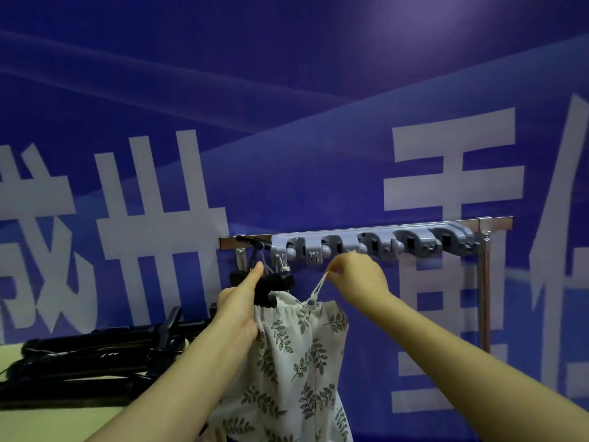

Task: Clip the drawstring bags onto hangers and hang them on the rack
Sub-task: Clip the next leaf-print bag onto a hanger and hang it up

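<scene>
A white drawstring bag [296, 362] printed with grey leaves hangs below the rack [369, 242], a grey bar of clamps and hooks on a metal rail. The bag's left top corner is caught in the clip of a black hanger [271, 283], whose hook reaches up to the rail's left end. My left hand [242, 307] is closed on the bag and hanger at that corner, its thumb stretched up along the hanger. My right hand [353, 275] pinches the bag's white drawstring [318, 287] just under the rack's middle hooks and pulls it taut.
A pile of black hangers [95, 355] lies on a pale green table [47, 422] at the lower left. A blue banner with large white characters fills the background. The rack's metal upright [484, 298] stands at the right.
</scene>
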The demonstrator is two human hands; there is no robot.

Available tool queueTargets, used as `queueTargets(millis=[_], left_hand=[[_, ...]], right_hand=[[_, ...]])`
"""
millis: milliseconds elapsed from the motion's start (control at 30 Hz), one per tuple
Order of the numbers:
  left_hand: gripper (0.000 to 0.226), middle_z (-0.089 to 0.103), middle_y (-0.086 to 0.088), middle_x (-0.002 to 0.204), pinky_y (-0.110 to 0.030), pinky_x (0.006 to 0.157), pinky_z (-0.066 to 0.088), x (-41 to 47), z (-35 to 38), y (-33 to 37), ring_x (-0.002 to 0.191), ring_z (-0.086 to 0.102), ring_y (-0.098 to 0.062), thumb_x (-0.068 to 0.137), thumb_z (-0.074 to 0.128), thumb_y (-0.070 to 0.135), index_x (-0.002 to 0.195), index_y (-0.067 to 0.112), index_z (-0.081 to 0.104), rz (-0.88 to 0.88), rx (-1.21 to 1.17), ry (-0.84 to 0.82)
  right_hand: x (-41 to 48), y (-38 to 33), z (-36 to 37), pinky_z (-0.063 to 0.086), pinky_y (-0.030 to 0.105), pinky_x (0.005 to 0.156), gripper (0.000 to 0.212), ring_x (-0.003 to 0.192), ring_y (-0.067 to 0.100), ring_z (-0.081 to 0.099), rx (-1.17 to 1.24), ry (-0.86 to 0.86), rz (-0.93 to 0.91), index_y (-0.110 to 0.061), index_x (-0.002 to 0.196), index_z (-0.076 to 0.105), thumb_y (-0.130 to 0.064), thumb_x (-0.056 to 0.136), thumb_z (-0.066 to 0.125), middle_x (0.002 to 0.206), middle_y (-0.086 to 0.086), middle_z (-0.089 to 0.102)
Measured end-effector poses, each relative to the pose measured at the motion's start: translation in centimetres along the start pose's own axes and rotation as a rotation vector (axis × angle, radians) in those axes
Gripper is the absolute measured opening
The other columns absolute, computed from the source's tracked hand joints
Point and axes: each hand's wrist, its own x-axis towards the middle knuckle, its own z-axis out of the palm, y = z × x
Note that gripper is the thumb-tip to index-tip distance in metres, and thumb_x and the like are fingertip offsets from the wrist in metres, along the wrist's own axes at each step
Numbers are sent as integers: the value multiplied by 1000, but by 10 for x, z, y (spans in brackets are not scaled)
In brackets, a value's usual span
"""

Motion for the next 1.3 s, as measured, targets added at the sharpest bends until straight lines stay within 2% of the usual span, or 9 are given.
queueTargets(millis=[133, 300, 467, 600, 733, 867, 1000, 1167, 1300], left_hand=[[30, 68, -21, 97, -39, 69, 56, -9, 6, -4, 86, 68, -35, 77, 75, 30, 80, 5, 58, 13, -1, -4], [31, 68, -22, 95, -50, 85, 56, -10, 12, -16, 86, 68, -36, 77, 75, 29, 78, 5, 57, -21, -12, 14], [35, 69, -22, 96, -52, 87, 55, 0, 14, -29, 89, 69, -37, 75, 76, 34, 81, 3, 60, -35, -12, 41], [39, 70, -21, 94, -50, 85, 56, 15, 14, -35, 87, 69, -36, 72, 78, 35, 84, 2, 60, -27, -63, 90], [33, 62, -10, 75, -35, 63, 53, 22, 14, -40, 72, 62, -26, 78, 73, 33, 71, 6, 55, 26, -91, 182], [35, 57, -7, 69, -37, 66, 53, 30, 17, -47, 68, 60, -24, 79, 72, 34, 67, 9, 52, 78, -104, 236], [38, 51, -3, 64, -31, 58, 46, 40, 25, -57, 60, 52, -19, 80, 71, 35, 64, 10, 48, 103, -93, 233], [53, 56, -15, 81, -31, 58, 45, 53, 32, -75, 69, 53, -23, 79, 70, 40, 97, -8, 59, 101, -90, 223], [44, 50, -14, 74, -31, 55, 43, 62, 32, -85, 63, 49, -22, 80, 69, 40, 87, -2, 57, 65, -58, 213]], right_hand=[[5, 2, -6, 50, 35, 62, 17, 68, 27, 60, 415, 62, 95, -9, 82, 70, -11, 88, 54, 72, 10, 67], [7, -1, -11, 55, 25, 75, 22, 81, 20, 65, 898, -22, 170, -2, 99, 68, -5, 92, 47, 83, 9, 67], [18, 0, -1, 57, 39, 81, 28, 75, 23, 65, 682, 65, 115, -4, 114, 62, 1, 95, 43, 84, 10, 65], [27, 1, 15, 57, 42, 77, 15, 74, 25, 67, 821, 111, 174, -10, 103, 50, 1, 92, 49, 77, 10, 67], [42, 4, 33, 56, 36, 73, 6, 64, 15, 63, 778, 133, 171, -7, 83, 59, -6, 89, 58, 66, 3, 65], [62, 2, 39, 52, 39, 69, 19, 62, 19, 59, 679, 172, 130, -15, 68, 59, -16, 86, 65, 62, 1, 62], [76, -2, 43, 45, 30, 59, 21, 61, 17, 56, 517, 181, 70, -13, 69, 59, -23, 87, 63, 60, -1, 59], [86, 6, 54, 37, 28, 55, 20, 67, 19, 55, 375, 242, 94, -9, 74, 60, -22, 89, 62, 70, 2, 61], [86, 11, 62, 37, 30, 54, 21, 67, 21, 54, 341, 253, 113, -6, 74, 60, -20, 89, 59, 71, 4, 61]])
